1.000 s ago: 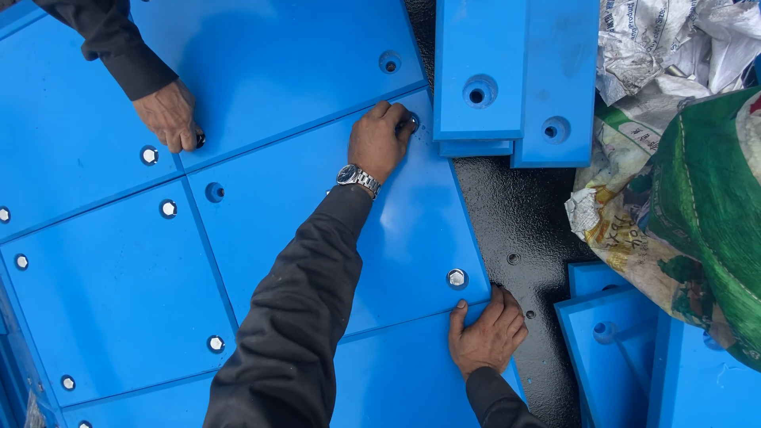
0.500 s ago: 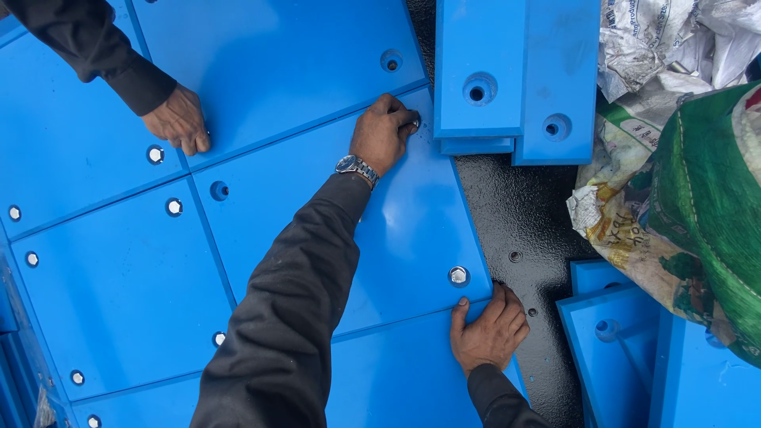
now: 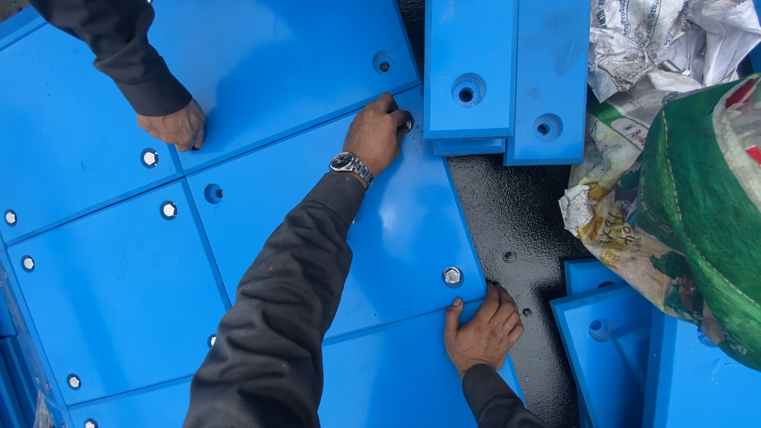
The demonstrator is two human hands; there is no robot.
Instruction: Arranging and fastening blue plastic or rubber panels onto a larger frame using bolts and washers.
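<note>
Head view is looking straight down on blue plastic panels laid edge to edge over a black surface (image 3: pixel 515 214). Left hand (image 3: pixel 376 135), wearing a wristwatch (image 3: pixel 351 166), is reaching far forward and curling its fingers over the far right corner of the middle blue panel (image 3: pixel 396 230); the fingertips are pressing at a bolt (image 3: pixel 408 124) in that corner, though whether they are pinching it cannot be told. Right hand (image 3: pixel 482 333) is lying half open on the near right corner of the same panel, fingers spread and wrapping the edge where it is meeting the black surface. Just above its thumb, a silver bolt head (image 3: pixel 452 276) is sitting in the panel. Far to the left of the left hand, another person's hand (image 3: pixel 174 127) is pressing down near a seam. Beyond the left fingertips, narrow blue slabs (image 3: pixel 507 47) are lying stacked; right of them, crumpled sacks (image 3: pixel 682 182) are piled.
</note>
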